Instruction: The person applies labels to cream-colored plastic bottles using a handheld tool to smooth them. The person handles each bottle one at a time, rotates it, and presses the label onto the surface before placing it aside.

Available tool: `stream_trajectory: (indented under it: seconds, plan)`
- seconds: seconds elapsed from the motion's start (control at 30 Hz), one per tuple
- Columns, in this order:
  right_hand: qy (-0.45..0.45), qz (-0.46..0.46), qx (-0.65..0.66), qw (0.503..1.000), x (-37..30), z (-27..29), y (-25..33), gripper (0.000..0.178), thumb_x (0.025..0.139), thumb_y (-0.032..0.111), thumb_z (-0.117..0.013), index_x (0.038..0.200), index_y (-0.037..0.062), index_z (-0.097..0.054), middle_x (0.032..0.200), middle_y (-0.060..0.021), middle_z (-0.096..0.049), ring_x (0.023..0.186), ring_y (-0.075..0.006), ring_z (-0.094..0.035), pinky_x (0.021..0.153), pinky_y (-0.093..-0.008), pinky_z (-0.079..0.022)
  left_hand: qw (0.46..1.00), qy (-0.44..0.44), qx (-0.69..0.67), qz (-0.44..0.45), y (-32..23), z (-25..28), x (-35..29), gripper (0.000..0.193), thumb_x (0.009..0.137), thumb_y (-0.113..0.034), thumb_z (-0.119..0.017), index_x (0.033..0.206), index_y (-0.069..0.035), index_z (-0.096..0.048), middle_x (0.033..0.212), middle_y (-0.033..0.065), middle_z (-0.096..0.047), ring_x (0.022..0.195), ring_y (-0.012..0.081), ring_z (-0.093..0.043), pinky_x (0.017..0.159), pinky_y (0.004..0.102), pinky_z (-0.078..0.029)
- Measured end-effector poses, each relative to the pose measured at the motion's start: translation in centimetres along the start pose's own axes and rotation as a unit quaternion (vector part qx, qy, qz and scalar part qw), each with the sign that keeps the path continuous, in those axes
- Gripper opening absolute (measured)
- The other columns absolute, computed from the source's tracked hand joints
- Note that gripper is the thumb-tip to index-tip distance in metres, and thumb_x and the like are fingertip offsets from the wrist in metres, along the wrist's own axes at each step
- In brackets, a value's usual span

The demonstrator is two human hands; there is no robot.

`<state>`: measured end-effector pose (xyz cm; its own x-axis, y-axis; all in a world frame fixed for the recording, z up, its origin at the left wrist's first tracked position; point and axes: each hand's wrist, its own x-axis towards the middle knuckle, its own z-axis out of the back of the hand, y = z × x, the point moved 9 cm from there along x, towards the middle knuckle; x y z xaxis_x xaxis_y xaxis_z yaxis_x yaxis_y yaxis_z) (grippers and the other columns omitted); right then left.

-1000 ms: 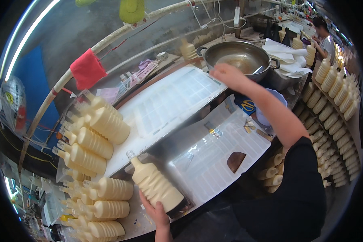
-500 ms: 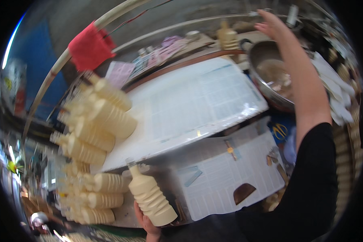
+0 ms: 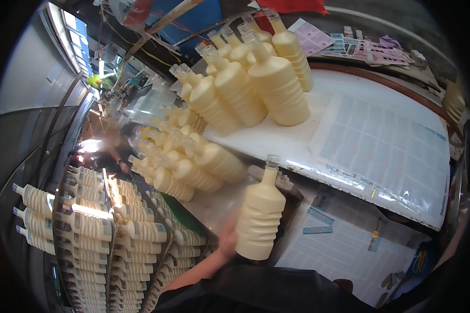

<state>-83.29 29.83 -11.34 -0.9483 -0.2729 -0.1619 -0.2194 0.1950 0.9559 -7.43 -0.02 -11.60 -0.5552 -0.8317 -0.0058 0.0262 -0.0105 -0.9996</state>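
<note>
My left hand is closed round the lower side of a cream-coloured plastic bottle with ribbed walls and a clear threaded neck. The bottle stands nearly upright in front of me; most of my fingers are hidden behind it. Beyond it, several matching bottles stand close together on the left end of a white board. Another group of the same bottles lies lower down to the left. A strip of my right forearm shows at the right rim, while its hand is out of the picture.
Sheets of pale labels lie on the board under clear film, and another sheet lies below it. Labelled bottles are stacked in rows at the lower left. Pink printed sheets lie at the back, near a red cloth.
The view has swung left, bringing the stacked rows into sight. My right hand, stretched over the metal pan before, has left the picture. My left hand still holds the bottle.
</note>
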Motion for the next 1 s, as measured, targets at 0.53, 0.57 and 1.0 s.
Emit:
stream_trajectory:
  seconds: [0.53, 0.57, 1.0]
  plan:
    - [0.032, -0.026, 0.003, 0.999, -7.3, -1.1, -3.0, 0.065, 0.096, 0.033, -0.065, 0.146, 0.0011, -0.04, 0.129, -0.024, -0.052, 0.115, -0.0376, -0.06, 0.103, -0.0517, -0.053, 0.999, -0.002, 0.028, -0.045, 3.6, 0.5, -0.1, 0.068, 0.103, -0.029, -0.048, 0.16, 0.004, -0.029, 0.154, 0.0205, -0.047, 0.141, 0.0266, -0.045, 0.119, 0.0369, -0.031]
    - [0.035, -0.024, 0.002, 0.999, -7.4, -1.2, -2.8, 0.064, 0.096, 0.033, -0.065, 0.145, 0.0008, -0.04, 0.129, -0.0239, -0.052, 0.115, -0.0376, -0.06, 0.103, -0.0521, -0.052, 0.998, -0.004, 0.022, -0.052, 3.8, 0.6, 0.0, 0.068, 0.103, -0.03, -0.047, 0.16, 0.004, -0.029, 0.154, 0.0205, -0.046, 0.141, 0.0267, -0.045, 0.119, 0.037, -0.03]
    - [0.03, -0.014, 0.034, 0.999, -6.4, 0.4, 0.3, 0.054, 0.099, 0.029, -0.058, 0.14, -0.0026, -0.043, 0.124, -0.0217, -0.053, 0.114, -0.0381, -0.058, 0.104, -0.0575, -0.05, 0.996, -0.003, 0.04, -0.085, 2.1, -0.3, 0.2, 0.075, 0.103, -0.039, -0.048, 0.159, 0.006, -0.028, 0.155, 0.0219, -0.045, 0.143, 0.028, -0.044, 0.119, 0.0373, -0.029]
